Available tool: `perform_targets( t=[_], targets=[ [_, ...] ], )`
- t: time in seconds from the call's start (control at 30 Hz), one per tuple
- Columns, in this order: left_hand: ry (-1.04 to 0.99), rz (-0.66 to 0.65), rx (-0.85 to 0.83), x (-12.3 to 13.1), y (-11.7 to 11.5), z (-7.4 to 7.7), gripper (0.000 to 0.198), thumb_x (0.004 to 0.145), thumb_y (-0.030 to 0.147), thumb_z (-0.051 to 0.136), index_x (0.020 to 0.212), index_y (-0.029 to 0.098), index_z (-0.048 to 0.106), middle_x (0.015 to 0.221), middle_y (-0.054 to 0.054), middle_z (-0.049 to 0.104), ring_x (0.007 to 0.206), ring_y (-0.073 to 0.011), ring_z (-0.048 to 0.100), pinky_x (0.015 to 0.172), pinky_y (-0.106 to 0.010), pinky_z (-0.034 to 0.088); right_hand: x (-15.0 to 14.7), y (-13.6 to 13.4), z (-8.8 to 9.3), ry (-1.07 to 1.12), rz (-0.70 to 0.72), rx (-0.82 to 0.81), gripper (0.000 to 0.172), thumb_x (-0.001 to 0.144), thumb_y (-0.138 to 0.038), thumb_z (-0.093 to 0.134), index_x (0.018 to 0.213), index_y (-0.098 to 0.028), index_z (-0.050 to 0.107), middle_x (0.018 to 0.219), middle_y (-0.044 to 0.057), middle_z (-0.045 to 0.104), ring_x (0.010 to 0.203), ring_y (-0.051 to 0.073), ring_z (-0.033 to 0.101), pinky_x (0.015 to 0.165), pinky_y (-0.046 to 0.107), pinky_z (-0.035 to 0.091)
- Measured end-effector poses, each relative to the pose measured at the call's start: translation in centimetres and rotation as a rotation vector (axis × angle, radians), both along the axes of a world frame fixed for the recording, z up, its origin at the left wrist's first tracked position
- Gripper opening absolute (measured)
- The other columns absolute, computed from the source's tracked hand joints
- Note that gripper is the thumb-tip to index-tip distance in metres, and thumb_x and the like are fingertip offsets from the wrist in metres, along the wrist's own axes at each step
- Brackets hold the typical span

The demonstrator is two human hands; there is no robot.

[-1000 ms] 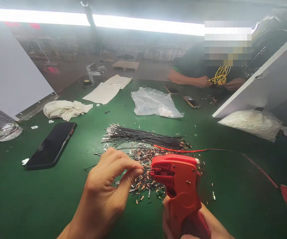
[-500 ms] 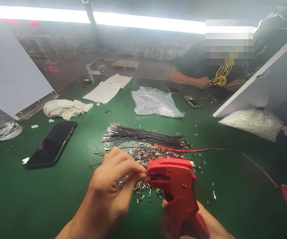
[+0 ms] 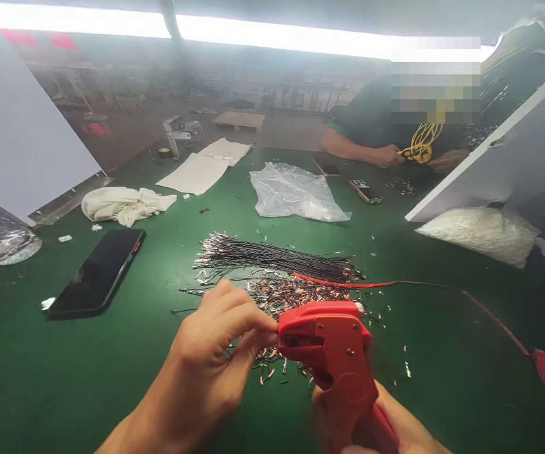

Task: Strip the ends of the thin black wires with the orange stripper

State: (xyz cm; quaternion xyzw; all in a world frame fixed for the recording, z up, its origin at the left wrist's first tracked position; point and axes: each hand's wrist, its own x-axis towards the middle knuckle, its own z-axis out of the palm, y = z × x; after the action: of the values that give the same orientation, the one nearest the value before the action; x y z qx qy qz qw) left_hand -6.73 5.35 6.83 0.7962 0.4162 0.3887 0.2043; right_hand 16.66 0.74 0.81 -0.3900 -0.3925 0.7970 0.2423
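Observation:
My right hand (image 3: 418, 421) is wrapped round the handle of a red pistol-shaped wire stripper (image 3: 343, 366), its nose facing left. At that nose, the thumb and forefinger of my left hand (image 3: 220, 353) are pinched together on a thin black wire (image 3: 184, 310), whose tail sticks out behind the hand. The wire's tip at the jaws is hidden by fingers and tool. Just beyond both hands lies a bundle of black wires (image 3: 272, 257) with metal terminals at the left ends. Cut scraps with copper ends (image 3: 295, 291) are heaped between bundle and stripper.
A black phone (image 3: 97, 271) and a white cloth (image 3: 128, 205) lie left on the green table. A clear plastic bag (image 3: 295, 192) is farther back. A red cord (image 3: 371, 285) runs right. Across the table a co-worker's hands (image 3: 388, 156) hold yellow cables, beside a white panel (image 3: 499, 139).
The stripper has shifted very slightly left, and its inner jaw parts and handle look moved, as if squeezed. My left hand stays pinched at its nose.

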Motion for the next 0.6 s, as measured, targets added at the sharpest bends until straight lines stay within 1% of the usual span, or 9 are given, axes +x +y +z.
perform_targets(
  t=[0.1, 0.2, 0.27, 0.37, 0.47, 0.53, 0.6],
  targets=[
    [-0.009, 0.029, -0.037, 0.0, -0.1, -0.2, 0.017, 0.090, 0.006, 0.053, 0.086, 0.021, 0.060, 0.071, 0.004, 0.059, 0.067, -0.0113, 0.052, 0.064, -0.024, 0.044, 0.3, 0.1, -0.9, -0.023, 0.029, 0.033, 0.048, 0.068, -0.047, 0.081, 0.095, -0.017, 0.055, 0.086, 0.007, 0.061, 0.078, 0.019, 0.054, 0.075, 0.032, 0.043],
    [-0.012, 0.084, -0.099, -0.1, -0.3, -0.5, 0.014, 0.087, 0.007, 0.057, 0.084, 0.021, 0.055, 0.074, 0.004, 0.057, 0.066, -0.0091, 0.053, 0.058, -0.020, 0.044, 0.6, 0.1, -1.7, 0.033, 0.040, 0.091, 0.046, 0.066, -0.051, 0.079, 0.089, -0.017, 0.057, 0.082, 0.007, 0.061, 0.074, 0.020, 0.056, 0.072, 0.035, 0.045],
    [-0.009, 0.072, -0.112, -0.1, -0.4, -0.6, 0.014, 0.087, 0.009, 0.056, 0.083, 0.022, 0.053, 0.075, 0.004, 0.056, 0.067, -0.0089, 0.052, 0.059, -0.020, 0.044, 0.7, -0.1, -2.2, 0.040, 0.015, 0.087, 0.047, 0.066, -0.052, 0.079, 0.090, -0.017, 0.058, 0.083, 0.008, 0.061, 0.073, 0.020, 0.057, 0.073, 0.036, 0.046],
    [-0.005, 0.034, -0.140, -0.2, -0.4, -0.5, 0.012, 0.091, 0.011, 0.052, 0.087, 0.022, 0.053, 0.079, 0.003, 0.056, 0.073, -0.0107, 0.053, 0.065, -0.022, 0.044, 0.7, -0.2, -2.6, 0.023, -0.003, 0.074, 0.050, 0.066, -0.053, 0.080, 0.093, -0.017, 0.058, 0.085, 0.008, 0.063, 0.075, 0.020, 0.057, 0.074, 0.036, 0.047],
    [0.017, 0.018, -0.159, -0.3, -0.5, -0.5, 0.015, 0.096, 0.014, 0.045, 0.084, 0.021, 0.052, 0.077, 0.002, 0.056, 0.073, -0.0123, 0.051, 0.067, -0.025, 0.043, 0.5, 0.1, -2.4, 0.036, 0.011, 0.099, 0.049, 0.065, -0.054, 0.080, 0.089, -0.017, 0.057, 0.077, 0.005, 0.059, 0.070, 0.017, 0.054, 0.068, 0.032, 0.045],
    [0.028, 0.017, -0.130, -0.3, -0.5, -0.5, 0.018, 0.096, 0.013, 0.044, 0.082, 0.021, 0.052, 0.076, 0.001, 0.056, 0.072, -0.0131, 0.050, 0.069, -0.027, 0.042, 0.2, 0.3, -1.7, 0.030, 0.036, 0.113, 0.048, 0.064, -0.054, 0.080, 0.085, -0.018, 0.055, 0.073, 0.003, 0.056, 0.067, 0.016, 0.051, 0.065, 0.030, 0.044],
    [0.033, 0.032, -0.103, -0.3, -0.5, -0.5, 0.019, 0.095, 0.012, 0.044, 0.082, 0.021, 0.052, 0.075, 0.001, 0.056, 0.072, -0.0132, 0.049, 0.068, -0.027, 0.042, 0.0, 0.4, -0.8, 0.009, 0.051, 0.097, 0.047, 0.065, -0.053, 0.080, 0.085, -0.019, 0.055, 0.075, 0.004, 0.057, 0.069, 0.017, 0.053, 0.067, 0.031, 0.044]
  ],
)
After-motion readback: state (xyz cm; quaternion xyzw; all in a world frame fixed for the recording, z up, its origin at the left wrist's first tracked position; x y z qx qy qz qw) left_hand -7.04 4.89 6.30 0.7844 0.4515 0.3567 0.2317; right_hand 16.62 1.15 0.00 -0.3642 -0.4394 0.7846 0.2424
